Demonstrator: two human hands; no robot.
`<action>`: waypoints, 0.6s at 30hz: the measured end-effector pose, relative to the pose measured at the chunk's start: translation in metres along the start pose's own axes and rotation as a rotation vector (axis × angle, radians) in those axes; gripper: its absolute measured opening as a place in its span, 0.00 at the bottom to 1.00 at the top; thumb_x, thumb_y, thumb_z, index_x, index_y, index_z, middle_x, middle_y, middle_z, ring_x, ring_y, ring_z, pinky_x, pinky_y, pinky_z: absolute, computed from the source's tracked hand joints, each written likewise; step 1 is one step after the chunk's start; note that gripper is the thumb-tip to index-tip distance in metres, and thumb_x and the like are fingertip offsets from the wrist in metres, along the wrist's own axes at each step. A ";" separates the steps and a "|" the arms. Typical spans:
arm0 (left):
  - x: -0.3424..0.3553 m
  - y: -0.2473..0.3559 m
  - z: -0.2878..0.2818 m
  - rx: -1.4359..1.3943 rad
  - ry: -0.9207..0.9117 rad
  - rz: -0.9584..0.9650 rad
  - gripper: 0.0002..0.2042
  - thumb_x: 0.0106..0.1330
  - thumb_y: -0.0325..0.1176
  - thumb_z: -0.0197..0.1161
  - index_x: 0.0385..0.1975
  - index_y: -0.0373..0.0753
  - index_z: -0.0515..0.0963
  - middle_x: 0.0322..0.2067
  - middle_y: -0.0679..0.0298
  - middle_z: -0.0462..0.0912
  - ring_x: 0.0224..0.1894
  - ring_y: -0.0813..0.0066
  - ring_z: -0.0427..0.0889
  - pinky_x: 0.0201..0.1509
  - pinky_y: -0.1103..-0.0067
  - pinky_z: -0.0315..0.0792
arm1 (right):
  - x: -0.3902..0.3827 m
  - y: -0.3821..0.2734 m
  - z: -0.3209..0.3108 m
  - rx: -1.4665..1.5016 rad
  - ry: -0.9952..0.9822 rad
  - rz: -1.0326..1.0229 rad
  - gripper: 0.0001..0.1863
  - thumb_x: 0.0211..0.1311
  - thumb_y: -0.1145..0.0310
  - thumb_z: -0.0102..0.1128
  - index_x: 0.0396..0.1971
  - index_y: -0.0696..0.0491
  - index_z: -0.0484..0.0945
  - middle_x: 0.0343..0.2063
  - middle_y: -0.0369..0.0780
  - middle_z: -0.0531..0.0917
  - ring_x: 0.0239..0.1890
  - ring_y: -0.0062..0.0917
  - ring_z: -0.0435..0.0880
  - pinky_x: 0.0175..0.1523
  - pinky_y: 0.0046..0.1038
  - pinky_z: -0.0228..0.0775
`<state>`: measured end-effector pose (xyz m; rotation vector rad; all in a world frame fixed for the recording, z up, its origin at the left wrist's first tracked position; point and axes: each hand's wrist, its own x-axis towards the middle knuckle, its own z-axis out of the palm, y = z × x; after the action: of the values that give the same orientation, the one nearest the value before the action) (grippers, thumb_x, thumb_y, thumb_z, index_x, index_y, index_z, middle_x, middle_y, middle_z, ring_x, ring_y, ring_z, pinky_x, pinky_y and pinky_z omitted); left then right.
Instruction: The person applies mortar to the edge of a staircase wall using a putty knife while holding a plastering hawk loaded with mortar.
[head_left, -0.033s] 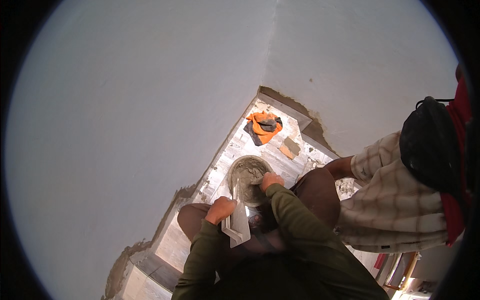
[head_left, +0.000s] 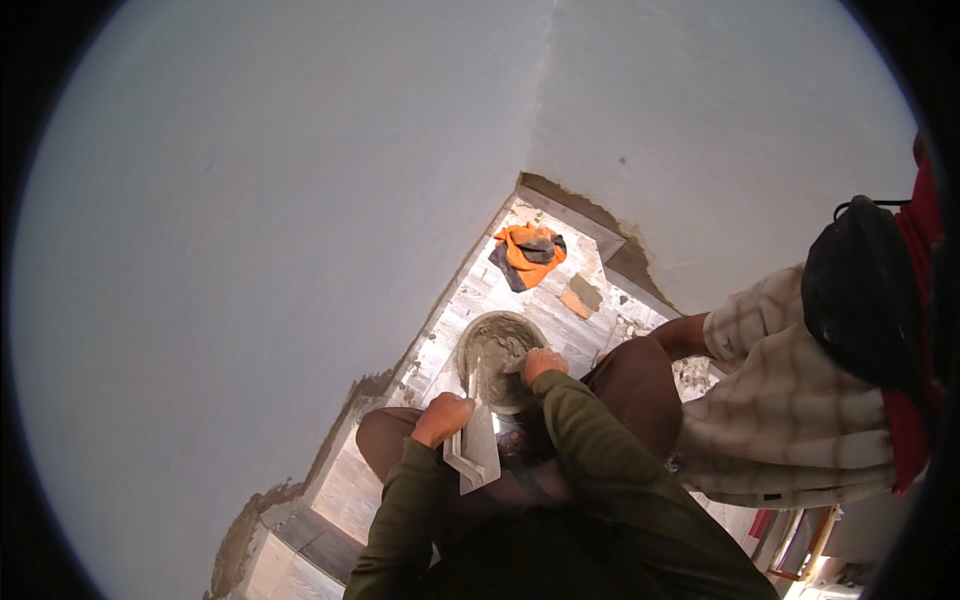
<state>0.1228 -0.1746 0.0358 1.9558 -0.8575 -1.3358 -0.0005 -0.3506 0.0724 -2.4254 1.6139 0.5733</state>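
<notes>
Between my knees stands a round bucket (head_left: 467, 342) of wet grey mortar (head_left: 498, 345). My left hand (head_left: 443, 419) is closed on the side of a long, narrow grey tile strip (head_left: 480, 450), which slants past the bucket's near left rim. A raised ledge shows at the strip's near end. Over the bucket's right side, my right hand (head_left: 544, 364) is closed on what looks like a mortar-covered trowel (head_left: 513, 364). Its handle is hidden in my fist, and its tip cannot be told from the mortar.
Pale walls meet in the corner ahead, with rough mortar along their lower edges. An orange and black cloth (head_left: 530, 255) and a mortar-smeared tile piece (head_left: 581, 297) lie on the tiled floor (head_left: 465, 305). Close on my right stands another person in checked shorts (head_left: 790, 400).
</notes>
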 end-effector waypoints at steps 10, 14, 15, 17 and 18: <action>0.027 0.063 0.011 0.156 0.242 0.082 0.22 0.53 0.44 0.53 0.29 0.25 0.77 0.37 0.36 0.77 0.45 0.42 0.76 0.50 0.62 0.69 | -0.034 0.023 -0.059 0.259 0.293 -0.163 0.22 0.56 0.55 0.55 0.43 0.56 0.77 0.44 0.50 0.77 0.48 0.41 0.75 0.53 0.37 0.66; 0.063 0.079 0.022 0.302 0.298 0.090 0.22 0.53 0.41 0.56 0.41 0.27 0.74 0.44 0.41 0.74 0.46 0.45 0.76 0.51 0.63 0.70 | -0.066 0.038 -0.117 0.535 0.382 -0.297 0.22 0.56 0.55 0.56 0.44 0.57 0.77 0.39 0.52 0.79 0.41 0.41 0.78 0.48 0.36 0.68; 0.077 0.076 0.026 0.348 0.365 0.104 0.23 0.54 0.40 0.56 0.44 0.29 0.73 0.45 0.43 0.73 0.47 0.46 0.76 0.52 0.63 0.70 | -0.069 0.040 -0.128 0.610 0.379 -0.324 0.22 0.56 0.56 0.57 0.44 0.57 0.77 0.38 0.52 0.80 0.39 0.41 0.80 0.46 0.36 0.69; 0.102 0.069 0.041 0.374 0.314 0.086 0.25 0.54 0.39 0.57 0.50 0.31 0.68 0.48 0.45 0.69 0.48 0.47 0.75 0.51 0.62 0.70 | -0.070 0.053 -0.137 0.669 0.444 -0.363 0.21 0.56 0.57 0.58 0.44 0.57 0.77 0.37 0.51 0.80 0.37 0.38 0.80 0.44 0.34 0.70; 0.109 0.065 0.054 0.387 0.328 0.114 0.27 0.53 0.39 0.58 0.52 0.31 0.66 0.50 0.46 0.67 0.49 0.47 0.74 0.51 0.61 0.70 | -0.068 0.060 -0.137 0.730 0.496 -0.390 0.20 0.56 0.58 0.59 0.43 0.58 0.78 0.35 0.50 0.81 0.34 0.36 0.81 0.42 0.32 0.71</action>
<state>0.0914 -0.3069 0.0107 2.2945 -1.1026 -0.7916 -0.0480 -0.3648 0.2288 -2.2599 1.1189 -0.6202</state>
